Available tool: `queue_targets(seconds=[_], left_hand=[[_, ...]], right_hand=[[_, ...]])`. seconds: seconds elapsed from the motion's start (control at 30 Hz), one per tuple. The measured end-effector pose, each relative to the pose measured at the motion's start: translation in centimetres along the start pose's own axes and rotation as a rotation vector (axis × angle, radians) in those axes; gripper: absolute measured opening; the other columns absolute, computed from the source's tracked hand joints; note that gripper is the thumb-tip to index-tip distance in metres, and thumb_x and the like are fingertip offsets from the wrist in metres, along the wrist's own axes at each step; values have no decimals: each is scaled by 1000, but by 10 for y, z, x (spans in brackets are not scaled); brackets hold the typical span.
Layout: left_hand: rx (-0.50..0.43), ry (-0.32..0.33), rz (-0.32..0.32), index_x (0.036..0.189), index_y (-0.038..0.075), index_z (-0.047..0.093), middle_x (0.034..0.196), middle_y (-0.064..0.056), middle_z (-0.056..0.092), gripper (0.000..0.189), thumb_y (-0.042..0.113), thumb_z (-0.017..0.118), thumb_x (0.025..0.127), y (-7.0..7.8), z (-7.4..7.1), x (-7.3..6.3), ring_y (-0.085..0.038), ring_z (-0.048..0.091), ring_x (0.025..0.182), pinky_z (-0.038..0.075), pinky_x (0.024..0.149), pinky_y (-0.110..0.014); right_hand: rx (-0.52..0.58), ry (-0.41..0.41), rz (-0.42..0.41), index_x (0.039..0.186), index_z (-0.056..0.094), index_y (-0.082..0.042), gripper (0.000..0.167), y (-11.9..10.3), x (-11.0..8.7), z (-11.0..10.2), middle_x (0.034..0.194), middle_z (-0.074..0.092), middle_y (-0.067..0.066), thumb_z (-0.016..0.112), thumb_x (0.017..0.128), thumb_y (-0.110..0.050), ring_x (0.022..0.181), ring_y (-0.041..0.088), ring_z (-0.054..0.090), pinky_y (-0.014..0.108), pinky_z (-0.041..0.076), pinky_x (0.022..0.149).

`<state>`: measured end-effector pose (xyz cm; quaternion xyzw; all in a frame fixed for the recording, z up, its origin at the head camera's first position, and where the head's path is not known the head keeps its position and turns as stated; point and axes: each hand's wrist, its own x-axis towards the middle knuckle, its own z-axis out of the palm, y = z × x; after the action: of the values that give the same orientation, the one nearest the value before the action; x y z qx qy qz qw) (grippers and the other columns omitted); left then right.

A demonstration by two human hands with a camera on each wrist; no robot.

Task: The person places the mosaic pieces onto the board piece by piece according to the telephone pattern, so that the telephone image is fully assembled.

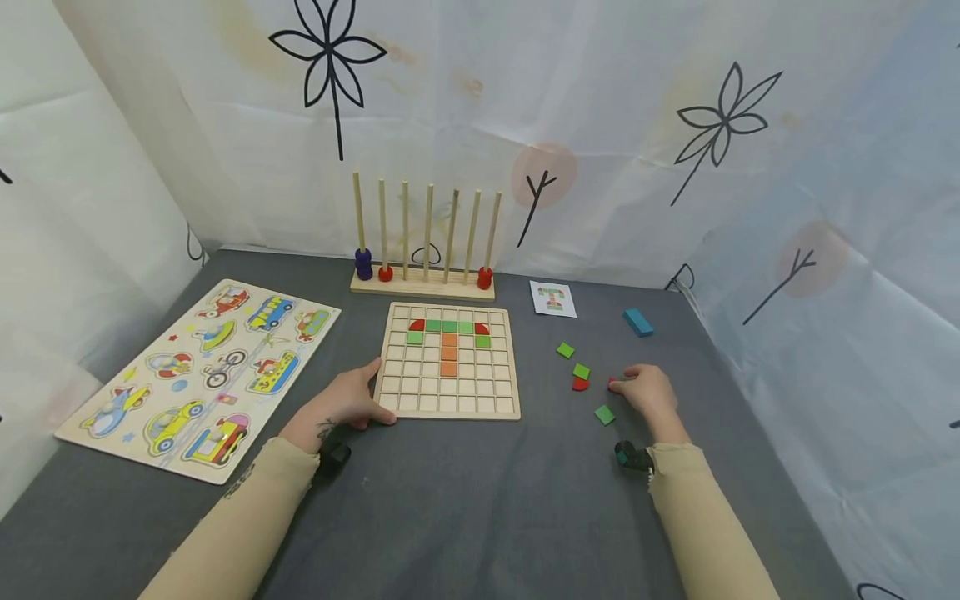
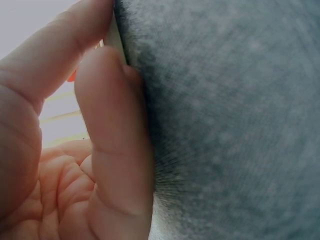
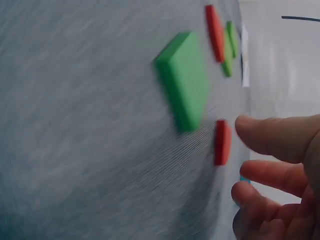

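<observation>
A square wooden grid board [image 1: 482, 388] lies mid-table, with red, green and orange tiles [image 1: 448, 352] forming a T-like figure in its upper cells. My left hand [image 1: 347, 406] grips the board's lower left corner, one finger along the left side and the thumb at the front edge. In the left wrist view, fingers [image 2: 117, 135] are bent beside the board's rim. My right hand [image 1: 651, 392] is over the table to the right, thumb and fingers parted close to a small red piece [image 3: 222, 142]. Nearby lie another red piece [image 1: 580, 384] and green tiles [image 1: 604, 414].
A vehicle puzzle board [image 1: 247, 400] lies at the left. Behind the grid board stands a wooden rack of pegs [image 1: 420, 287] with purple and red beads. A printed pattern card [image 1: 553, 310] and a blue block [image 1: 638, 322] are at the back right, before the white cloth wall.
</observation>
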<state>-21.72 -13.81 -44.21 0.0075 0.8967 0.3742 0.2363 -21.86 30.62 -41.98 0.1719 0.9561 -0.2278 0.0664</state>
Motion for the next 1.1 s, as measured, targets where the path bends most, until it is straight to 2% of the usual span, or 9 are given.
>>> queue_targets(seconds=[0.23,0.4,0.5,0.6,0.77,0.87,0.93,1.0,1.1], left_hand=[[-1,1,-13,149,7,10,80,-11,52,109,24,82,68,-1,0,1,-16,51,53,44,52,-27],[-3,2,-18,149,7,10,77,-10,52,109,23,82,69,-1,0,1,-15,50,51,43,51,-27],[1,4,-21,149,7,10,76,-10,52,109,23,82,69,-1,0,0,-16,50,51,43,51,-27],[4,7,-33,150,8,10,75,-9,53,109,24,82,69,0,-1,0,-16,51,51,42,51,-27],[6,5,-34,150,8,10,81,-11,53,110,24,82,68,1,0,0,-16,51,53,42,52,-27],[8,2,-33,150,8,10,83,-11,53,110,24,82,68,0,-1,1,-16,51,53,43,52,-28],[11,0,-31,150,8,9,82,-11,53,110,25,82,68,-1,-1,2,-16,51,53,43,52,-27],[11,0,-30,150,8,9,80,-11,52,110,25,82,68,-1,-1,3,-16,51,53,43,52,-27],[6,-1,-31,150,8,10,78,-10,52,110,25,82,68,-1,-1,2,-16,51,53,43,52,-27]], right_hand=[[-32,-11,21,113,61,2,36,9,-1,6,116,57,23,63,86,-22,97,36,56,46,44,74],[-20,-5,46,120,55,-1,43,4,3,9,123,52,23,59,88,-29,106,39,52,50,42,80],[-20,-8,45,120,56,-2,42,1,4,11,123,53,22,57,90,-30,106,38,52,49,42,79],[-19,2,37,111,60,-2,33,0,6,13,113,57,21,59,90,-26,96,35,55,45,43,72],[19,48,14,95,56,-3,21,-4,6,13,95,58,16,61,86,-22,80,28,54,38,40,63],[126,89,-49,99,58,-2,21,-11,7,15,90,58,15,61,86,-19,73,24,52,34,38,60],[237,97,-104,105,60,-1,24,-20,7,17,88,59,15,61,87,-17,69,21,53,30,40,58],[361,84,-150,109,61,0,26,-33,6,20,85,59,13,61,88,-15,65,18,52,27,40,56],[487,54,-200,111,61,0,27,-57,4,26,82,59,9,62,88,-14,59,14,50,25,41,53]])
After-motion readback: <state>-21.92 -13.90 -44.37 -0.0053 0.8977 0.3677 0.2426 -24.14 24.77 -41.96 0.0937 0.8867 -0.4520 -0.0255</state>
